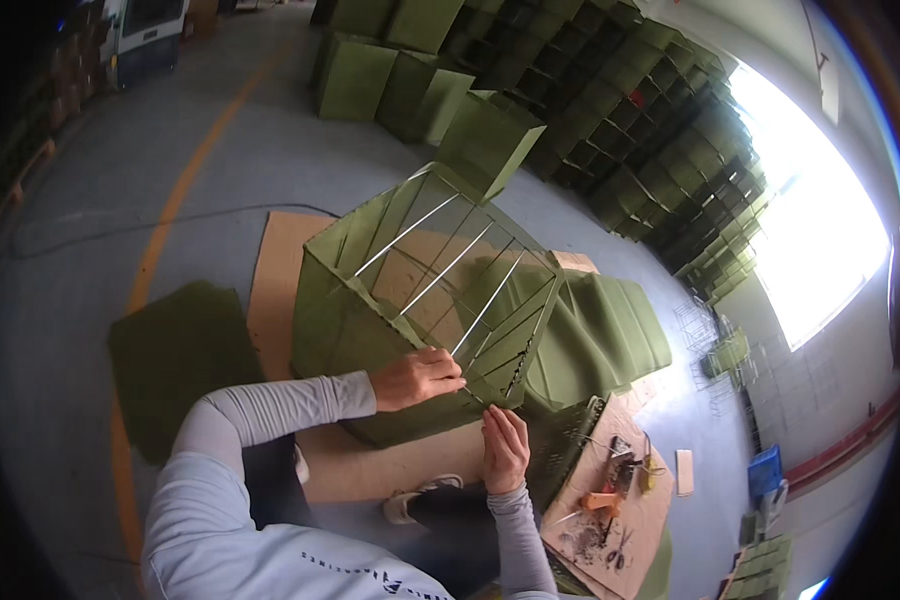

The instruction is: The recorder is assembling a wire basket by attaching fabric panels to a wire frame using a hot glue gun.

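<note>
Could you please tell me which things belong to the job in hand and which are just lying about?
Likely in the job: green box; metal rods; left hand; right hand; orange-handled tool.
Likely lying about: blue crate; stacked green boxes.

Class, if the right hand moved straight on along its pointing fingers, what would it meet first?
The right hand would probably meet the near corner of the green fabric-covered wire frame, though exact depth is unclear.
</note>
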Demonstrator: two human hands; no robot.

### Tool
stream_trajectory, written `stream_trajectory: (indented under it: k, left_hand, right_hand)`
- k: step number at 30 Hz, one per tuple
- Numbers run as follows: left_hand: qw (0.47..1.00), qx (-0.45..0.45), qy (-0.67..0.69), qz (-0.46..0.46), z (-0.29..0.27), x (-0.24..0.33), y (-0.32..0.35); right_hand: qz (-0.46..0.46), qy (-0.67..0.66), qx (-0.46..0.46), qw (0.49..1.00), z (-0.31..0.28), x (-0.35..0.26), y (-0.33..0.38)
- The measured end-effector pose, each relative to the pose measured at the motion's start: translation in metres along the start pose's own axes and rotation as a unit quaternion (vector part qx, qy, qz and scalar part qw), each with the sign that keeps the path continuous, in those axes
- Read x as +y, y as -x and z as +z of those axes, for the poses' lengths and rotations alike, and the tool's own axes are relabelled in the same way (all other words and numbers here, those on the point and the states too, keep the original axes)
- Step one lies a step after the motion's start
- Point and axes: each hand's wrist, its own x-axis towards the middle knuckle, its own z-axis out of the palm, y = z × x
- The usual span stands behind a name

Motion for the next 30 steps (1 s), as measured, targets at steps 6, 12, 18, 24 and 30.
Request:
stream_trajectory:
  k: [6,12,18,24,30]
  left_hand:
    - [0.997,0.011,0.044,-0.063,0.010,0.005,0.003]
    - [0.990,-0.044,0.121,-0.052,0.019,-0.008,-0.018]
    - [0.972,-0.134,0.167,-0.094,0.013,-0.030,-0.031]
    - [0.980,0.024,0.114,-0.162,0.012,0.007,-0.017]
    - [0.995,0.047,0.028,-0.084,0.031,0.039,-0.017]
  right_hand:
    - [-0.024,0.016,-0.034,0.999,0.008,0.004,-0.015]
    - [0.003,-0.012,-0.105,0.994,0.008,0.019,-0.036]
    - [0.062,-0.058,-0.303,0.949,0.010,0.041,-0.085]
    - [0.089,-0.117,0.051,0.988,-0.034,0.017,-0.059]
    - [0.057,-0.048,0.011,0.997,-0.016,0.022,-0.006]
